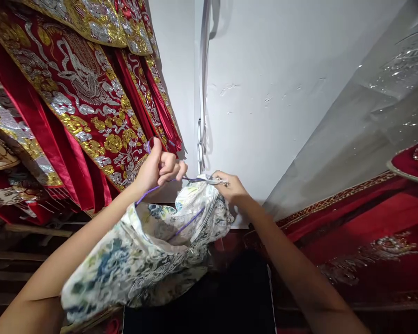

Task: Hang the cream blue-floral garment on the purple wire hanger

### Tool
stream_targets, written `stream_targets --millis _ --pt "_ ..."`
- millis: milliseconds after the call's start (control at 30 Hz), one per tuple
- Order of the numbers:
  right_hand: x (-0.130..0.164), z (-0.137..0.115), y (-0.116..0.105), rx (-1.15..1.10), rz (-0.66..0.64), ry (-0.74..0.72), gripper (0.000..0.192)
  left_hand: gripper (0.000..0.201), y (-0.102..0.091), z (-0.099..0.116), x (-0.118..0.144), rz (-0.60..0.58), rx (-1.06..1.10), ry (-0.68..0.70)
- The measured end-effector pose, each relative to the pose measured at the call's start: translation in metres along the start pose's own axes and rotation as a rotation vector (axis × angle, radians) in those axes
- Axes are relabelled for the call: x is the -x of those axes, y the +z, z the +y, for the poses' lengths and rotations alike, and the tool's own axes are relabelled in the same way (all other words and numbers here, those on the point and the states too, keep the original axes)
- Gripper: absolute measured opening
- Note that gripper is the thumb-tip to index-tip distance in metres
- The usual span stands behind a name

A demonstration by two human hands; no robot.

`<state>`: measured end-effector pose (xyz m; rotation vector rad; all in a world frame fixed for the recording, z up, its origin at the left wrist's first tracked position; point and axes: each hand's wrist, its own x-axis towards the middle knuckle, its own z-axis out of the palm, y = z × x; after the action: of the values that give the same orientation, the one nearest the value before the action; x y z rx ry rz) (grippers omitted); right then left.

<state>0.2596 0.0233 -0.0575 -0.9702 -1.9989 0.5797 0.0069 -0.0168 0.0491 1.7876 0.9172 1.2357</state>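
A white garment (118,260) with blue and green floral print and raised texture hangs from my hands, its opening facing up. My left hand (162,167) is closed on a thin purple cord (148,192), which loops by the thumb and runs across to the cloth edge. Another stretch of purple cord lies inside the opening. At the garment's upper right edge, my right hand (229,186) pinches the fabric between thumb and fingers. A white strap (202,83) hangs down just above the cloth; whether it joins the garment I cannot tell.
Red hangings (101,93) with gold and silver embroidery cover the left. Behind is a white wall (264,93). On the right are clear plastic sheeting (379,106), red cloth (383,218) and a red beaded item (414,160). Wooden slats (21,276) show at lower left.
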Motion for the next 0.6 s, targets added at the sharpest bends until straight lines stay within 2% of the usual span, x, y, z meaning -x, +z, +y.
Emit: stream_targets --millis 100,167,233,267,367,467,533,600 --pt "-0.009 0.008 -0.020 -0.013 0.069 0.053 0.022 0.066 -0.029 -0.010 -0.012 -0.066 -0.064 -0.039" --pt "-0.018 0.010 -0.037 0.043 0.215 0.045 0.024 0.047 -0.049 -0.019 -0.014 -0.158 -0.156 -0.089" --pt "-0.031 0.010 -0.051 0.111 0.350 0.043 0.026 0.044 -0.063 -0.029 -0.015 -0.233 -0.285 -0.097" --pt "-0.038 0.009 -0.057 0.146 0.401 0.042 0.027 0.044 -0.067 -0.034 -0.015 -0.229 -0.348 -0.074" --pt "-0.059 0.003 -0.069 0.215 0.468 0.028 0.024 0.039 -0.068 -0.045 -0.021 -0.058 -0.507 0.067" --pt "-0.067 0.001 -0.080 0.256 0.525 0.062 0.025 0.032 -0.057 -0.047 -0.035 0.109 -0.589 0.176" --pt "-0.061 0.003 -0.087 0.271 0.575 0.116 0.026 0.028 -0.047 -0.045 -0.045 0.147 -0.571 0.214" --pt "-0.047 0.008 -0.093 0.264 0.604 0.162 0.028 0.026 -0.037 -0.041 -0.052 0.137 -0.528 0.242"
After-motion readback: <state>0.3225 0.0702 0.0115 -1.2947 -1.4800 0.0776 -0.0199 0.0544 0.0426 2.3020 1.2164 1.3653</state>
